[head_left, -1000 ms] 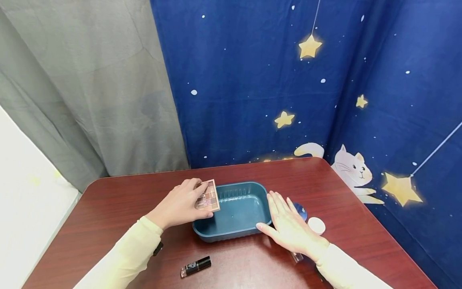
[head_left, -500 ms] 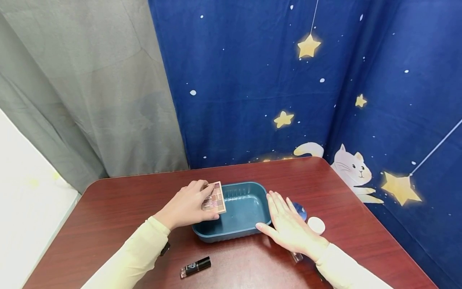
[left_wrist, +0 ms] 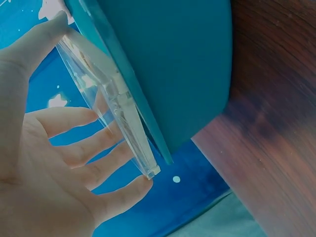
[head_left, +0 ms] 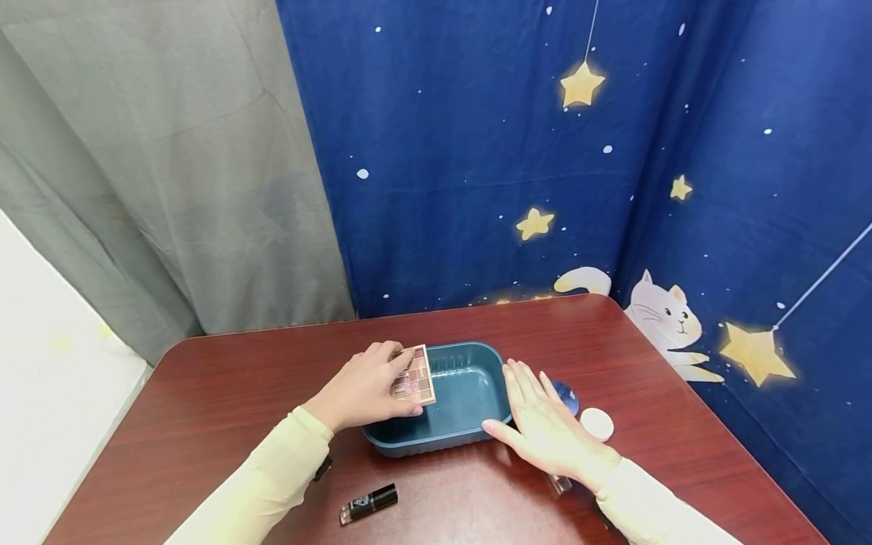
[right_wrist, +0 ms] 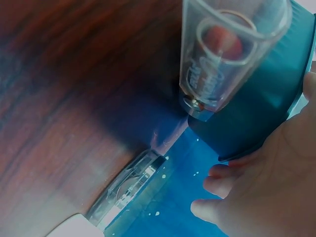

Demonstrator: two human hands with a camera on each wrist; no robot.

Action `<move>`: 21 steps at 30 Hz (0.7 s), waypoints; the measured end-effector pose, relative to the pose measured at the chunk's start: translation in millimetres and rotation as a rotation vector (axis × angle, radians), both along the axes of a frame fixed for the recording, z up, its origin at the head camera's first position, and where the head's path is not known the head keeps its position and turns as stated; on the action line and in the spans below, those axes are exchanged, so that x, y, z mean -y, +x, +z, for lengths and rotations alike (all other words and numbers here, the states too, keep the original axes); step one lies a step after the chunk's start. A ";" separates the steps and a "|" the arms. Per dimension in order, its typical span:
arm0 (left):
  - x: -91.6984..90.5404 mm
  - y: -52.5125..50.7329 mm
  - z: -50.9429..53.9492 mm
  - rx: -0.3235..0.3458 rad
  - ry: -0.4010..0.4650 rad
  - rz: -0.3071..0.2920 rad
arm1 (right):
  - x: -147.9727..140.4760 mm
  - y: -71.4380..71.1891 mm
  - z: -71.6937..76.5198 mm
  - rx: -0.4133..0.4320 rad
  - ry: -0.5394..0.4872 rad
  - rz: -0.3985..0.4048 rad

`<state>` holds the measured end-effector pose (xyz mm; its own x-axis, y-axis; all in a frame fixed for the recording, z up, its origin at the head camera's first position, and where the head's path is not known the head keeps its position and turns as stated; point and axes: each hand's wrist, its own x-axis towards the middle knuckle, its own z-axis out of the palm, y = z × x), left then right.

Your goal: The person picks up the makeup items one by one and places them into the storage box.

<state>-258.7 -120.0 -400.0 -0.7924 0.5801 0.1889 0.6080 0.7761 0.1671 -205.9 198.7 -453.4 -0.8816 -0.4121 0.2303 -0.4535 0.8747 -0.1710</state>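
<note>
My left hand (head_left: 364,390) grips an eyeshadow palette (head_left: 417,378) by its edges, above the left part of a teal plastic basin (head_left: 470,397). In the left wrist view, the clear lid and edge of the palette (left_wrist: 131,123) lie between thumb and fingertips, close to the basin's rim (left_wrist: 123,69). My right hand (head_left: 545,424) has its fingers straight and rests against the basin's right rim. Beneath it, in the right wrist view, stands a clear cosmetic container (right_wrist: 210,69) with something reddish inside; in the head view it is mostly hidden.
A black-capped cosmetic tube (head_left: 369,503) lies in front of the basin. To the right of my right hand are a blue round case (head_left: 567,398) and a white round item (head_left: 596,425). The reddish-brown table (head_left: 259,378) ends at curtains behind.
My left hand has moved right with the palette, bringing it farther over the basin. My right hand and the basin have stayed in place.
</note>
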 end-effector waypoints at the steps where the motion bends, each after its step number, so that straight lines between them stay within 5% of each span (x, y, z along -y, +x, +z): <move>1: -1.0 -0.4 -0.2 -0.001 0.001 -0.001 | -0.2 -0.1 0.1 0.001 0.000 0.000; 21: -9.6 -1.5 -6.9 -0.013 -0.030 -0.034 | -0.5 -0.3 0.1 0.003 -0.002 -0.002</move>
<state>-260.2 -110.4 -406.9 -0.7697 0.6123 0.1806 0.6361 0.7596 0.1359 -206.2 199.3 -453.3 -0.8831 -0.4102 0.2280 -0.4514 0.8752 -0.1740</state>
